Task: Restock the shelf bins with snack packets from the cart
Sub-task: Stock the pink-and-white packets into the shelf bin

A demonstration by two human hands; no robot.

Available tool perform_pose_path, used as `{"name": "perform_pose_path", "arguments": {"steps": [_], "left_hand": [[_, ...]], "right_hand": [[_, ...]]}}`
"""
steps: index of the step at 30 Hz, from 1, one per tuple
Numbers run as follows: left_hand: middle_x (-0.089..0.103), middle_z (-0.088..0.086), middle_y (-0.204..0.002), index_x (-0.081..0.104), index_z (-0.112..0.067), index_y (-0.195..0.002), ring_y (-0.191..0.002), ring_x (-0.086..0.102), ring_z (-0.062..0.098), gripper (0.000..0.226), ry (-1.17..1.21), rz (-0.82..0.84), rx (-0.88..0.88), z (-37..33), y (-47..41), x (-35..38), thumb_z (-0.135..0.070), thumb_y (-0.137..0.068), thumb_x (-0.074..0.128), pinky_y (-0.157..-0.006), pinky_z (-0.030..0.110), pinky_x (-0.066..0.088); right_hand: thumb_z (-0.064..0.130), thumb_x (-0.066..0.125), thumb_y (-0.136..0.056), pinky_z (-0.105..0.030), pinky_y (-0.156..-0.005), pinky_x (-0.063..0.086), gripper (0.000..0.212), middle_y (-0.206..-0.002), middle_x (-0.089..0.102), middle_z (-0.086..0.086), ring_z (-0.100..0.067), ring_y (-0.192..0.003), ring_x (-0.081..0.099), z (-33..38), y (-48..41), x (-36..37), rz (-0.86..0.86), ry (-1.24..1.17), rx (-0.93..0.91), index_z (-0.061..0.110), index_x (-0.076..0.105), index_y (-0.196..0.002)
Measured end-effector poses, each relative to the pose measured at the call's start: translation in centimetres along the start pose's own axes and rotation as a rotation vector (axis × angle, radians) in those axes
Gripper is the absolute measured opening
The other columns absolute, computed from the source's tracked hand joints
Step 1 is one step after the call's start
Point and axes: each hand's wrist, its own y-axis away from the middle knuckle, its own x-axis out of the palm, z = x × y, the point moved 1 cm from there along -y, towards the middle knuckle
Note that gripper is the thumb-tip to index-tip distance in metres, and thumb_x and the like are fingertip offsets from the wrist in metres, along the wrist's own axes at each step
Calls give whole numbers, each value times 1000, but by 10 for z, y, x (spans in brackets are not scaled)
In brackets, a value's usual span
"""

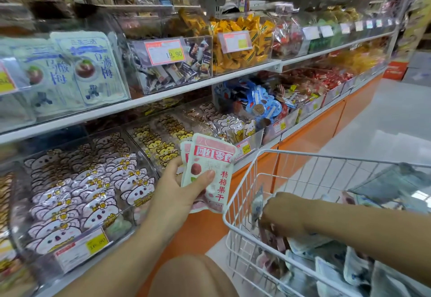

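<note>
The left hand [173,200] pinches 2 pink packets [211,170], which may slip while the right hand [281,212], grip hidden, rummages the cart [326,156] just right of it.

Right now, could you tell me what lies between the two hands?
In the head view, the cart's white wire wall stands between the left hand, holding the pink packets, and the right hand, reaching among loose packets inside the cart.

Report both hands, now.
Left hand: holding pink plum snack packets.
Right hand: reaching into the cart; grip cannot be told.
</note>
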Motion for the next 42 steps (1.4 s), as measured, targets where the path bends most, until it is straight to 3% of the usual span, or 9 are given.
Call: {"name": "perform_pose_path", "arguments": {"steps": [4, 9, 14, 18, 25, 29, 32, 36, 42], "left_hand": [[78, 4, -97, 56, -21, -116, -81, 77, 22, 36, 7, -22, 8, -3, 0, -6, -17, -85, 74, -57, 28, 61], [76, 2, -108, 55, -27, -118, -87, 77, 23, 37, 26, -83, 19, -4, 0, -22, -22, -86, 73, -68, 35, 63], [75, 9, -110, 57, -20, -116, -85, 77, 25, 30, 41, -107, 12, -11, 12, -40, -19, -90, 71, -65, 32, 62], [72, 10, -110, 53, -15, -119, -75, 76, 23, 30, 19, -124, 57, -26, 29, -53, -16, -93, 67, -56, 22, 57], [75, -7, -112, 56, -53, -106, -100, 73, 24, 30, -8, -206, 7, -40, 68, -100, -73, -83, 57, -86, 54, 57], [73, 0, -117, 57, -30, -125, -103, 71, 24, 36, 133, -295, -14, -56, 94, -136, -54, -98, 52, -91, 51, 55], [67, 0, -125, 51, -29, -130, -100, 70, 16, 60, 34, -384, 59, -65, 113, -165, -60, -83, 72, -97, 47, 53], [62, -5, -95, 51, -31, -118, -72, 67, -2, 53, 38, -390, 152, -73, 140, -196, -17, -79, 85, -67, 25, 54], [61, -5, -90, 51, -29, -112, -71, 63, -2, 55, -62, -505, 346, -135, 153, -247, -8, -75, 85, -63, 26, 56]], "right_hand": [[17, 58, -92, -28, -78, 47, 15, -95, 67, -1, -19, -87, 61, -21, 6, -41, -75, -201, 16, 15, 71, -100], [21, 61, -97, -11, -58, 35, 7, -75, 58, 17, 7, -66, 54, -53, 38, -113, -425, -378, 84, 21, 64, -90], [33, 60, -97, -21, -52, 40, 18, -69, 62, 9, -3, -58, 53, -39, 78, -179, -710, -561, 53, 23, 65, -84], [31, 64, -97, -36, -65, 50, 17, -76, 70, 3, -19, -69, 64, 1, 75, -207, -762, -935, -75, 17, 69, -89], [17, 63, -98, -26, -56, 43, 11, -74, 71, -5, -10, -60, 58, 98, 14, -223, -757, -1236, -193, 13, 69, -90], [16, 64, -97, -25, -51, 39, 10, -66, 67, 0, -9, -52, 53, 146, -11, -237, -780, -1241, -254, 13, 67, -88], [16, 66, -95, -24, -52, 39, 10, -59, 64, 6, -7, -50, 52, 179, -21, -253, -807, -1185, -328, 18, 67, -86], [21, 69, -93, -28, -58, 40, 7, -63, 63, 5, -7, -55, 51, 219, -27, -280, -860, -1179, -419, 21, 68, -86], [31, 69, -92, -28, -66, 52, 13, -85, 69, 14, -5, -68, 65, 258, -17, -351, -763, -1281, -609, 31, 63, -104]]}}
